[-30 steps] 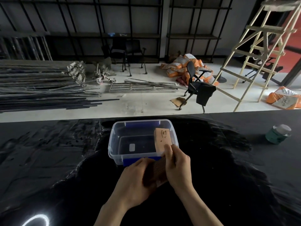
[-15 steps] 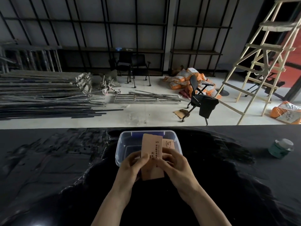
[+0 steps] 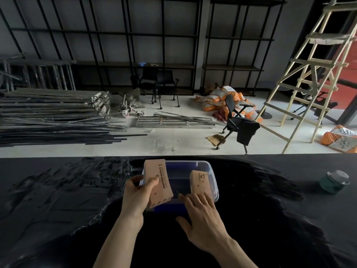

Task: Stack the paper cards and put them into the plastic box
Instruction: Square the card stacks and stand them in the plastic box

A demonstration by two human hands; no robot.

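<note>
A clear plastic box point(image 3: 213, 182) with blue handles stands on the black table in front of me. My left hand point(image 3: 136, 194) grips a thick stack of tan paper cards point(image 3: 157, 182), held tilted over the box's left near corner. A second tan card stack point(image 3: 199, 181) stands upright inside the box at its right side. My right hand point(image 3: 201, 213) rests with fingers spread at the box's near right edge, just below that stack, holding nothing.
The black table point(image 3: 58, 200) stretches left and right of the box. A green jar with a clear lid point(image 3: 334, 181) stands at the far right. Beyond the table's far edge lie a floor with metal rods, office chairs, sacks and a wooden ladder.
Both hands held the card stack together; now only the left holds it, shifted left over the box. The right hand has let go and dropped to the box's near right edge.
</note>
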